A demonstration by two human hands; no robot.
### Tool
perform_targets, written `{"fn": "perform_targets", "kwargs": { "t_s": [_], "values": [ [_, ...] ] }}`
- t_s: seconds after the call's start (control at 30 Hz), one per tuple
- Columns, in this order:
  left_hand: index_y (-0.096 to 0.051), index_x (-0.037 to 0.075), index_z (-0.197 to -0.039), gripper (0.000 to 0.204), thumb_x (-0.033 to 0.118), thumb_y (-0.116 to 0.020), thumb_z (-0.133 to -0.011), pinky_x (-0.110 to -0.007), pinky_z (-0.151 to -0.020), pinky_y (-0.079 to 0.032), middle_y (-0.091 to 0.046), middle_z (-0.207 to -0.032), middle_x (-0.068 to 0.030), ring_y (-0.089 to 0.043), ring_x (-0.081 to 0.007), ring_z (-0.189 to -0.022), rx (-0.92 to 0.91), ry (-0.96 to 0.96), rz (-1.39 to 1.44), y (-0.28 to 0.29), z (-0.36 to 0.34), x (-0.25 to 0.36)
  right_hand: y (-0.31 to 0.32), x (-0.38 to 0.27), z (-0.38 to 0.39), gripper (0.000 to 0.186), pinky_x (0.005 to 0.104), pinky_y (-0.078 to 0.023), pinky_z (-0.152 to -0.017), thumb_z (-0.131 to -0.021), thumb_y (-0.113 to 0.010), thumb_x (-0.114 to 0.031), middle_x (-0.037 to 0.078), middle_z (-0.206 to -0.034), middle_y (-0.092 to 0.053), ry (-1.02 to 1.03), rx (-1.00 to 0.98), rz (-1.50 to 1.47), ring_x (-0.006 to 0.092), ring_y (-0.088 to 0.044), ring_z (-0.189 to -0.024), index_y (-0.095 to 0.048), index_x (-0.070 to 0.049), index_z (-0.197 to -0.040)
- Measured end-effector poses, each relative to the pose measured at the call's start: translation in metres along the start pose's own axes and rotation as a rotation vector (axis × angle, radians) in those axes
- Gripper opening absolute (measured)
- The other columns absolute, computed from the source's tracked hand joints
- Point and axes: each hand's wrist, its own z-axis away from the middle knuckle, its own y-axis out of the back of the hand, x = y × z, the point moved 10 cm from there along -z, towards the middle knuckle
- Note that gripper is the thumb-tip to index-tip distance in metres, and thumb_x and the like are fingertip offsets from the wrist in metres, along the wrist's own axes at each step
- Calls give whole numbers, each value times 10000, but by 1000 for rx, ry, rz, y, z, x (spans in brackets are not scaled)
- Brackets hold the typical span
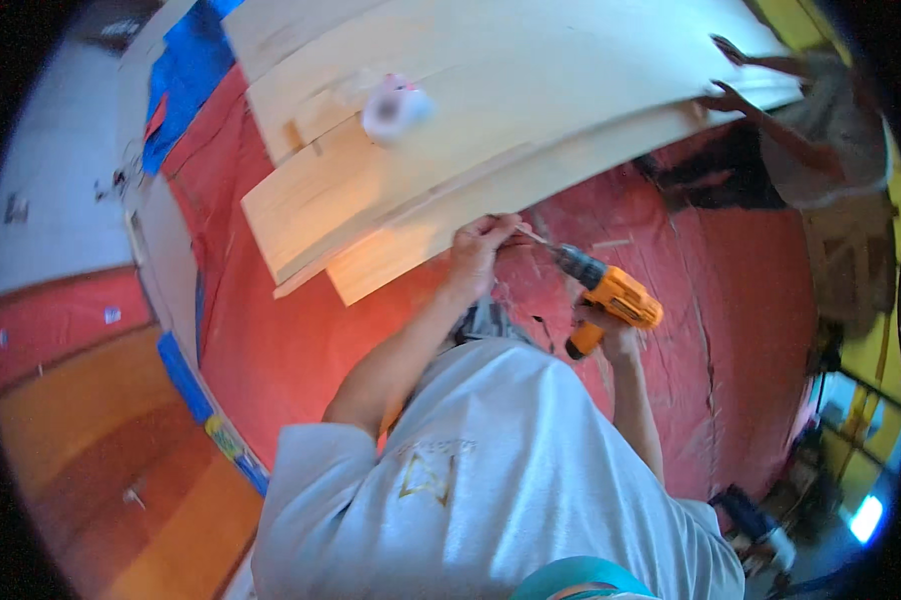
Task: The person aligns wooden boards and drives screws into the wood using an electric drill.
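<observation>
Left hand forward, fingers pinching thin rod | right hand lower, fingers gripping drill

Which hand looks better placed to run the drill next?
Probably the right hand: it grips the orange drill, while the left hand seems to pinch a thin piece before the chuck.

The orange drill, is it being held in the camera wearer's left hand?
No, the orange drill is gripped by the right hand.
</observation>
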Motion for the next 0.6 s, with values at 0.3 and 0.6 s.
{"fn": "perform_targets", "kwargs": {
  "t_s": [0.3,0.6],
  "values": [
    [-718,10,-1121,217,200,-703,-1016,-309,-805,-635,-753,-1109,-128,-731,-173,-899,-92,-4,-86,-18,30,36,-74,56,32,241,408,-538,-714,-814,-746,-117,76,-817,-646,-159,-79,-632,207,-612,-669,-669,-63,-1036],
    [-706,19,-1235,363,228,-792,-951,-305,-803,-594,-757,-1023,-78,-709,-148,-886,-37,-178,-675,71,96,76,-115,87,50,252,376,-511,-657,-797,-720,-186,32,-745,-580,19,-64,-689,162,-558,-601,-653,-71,-1010]
  ]
}}
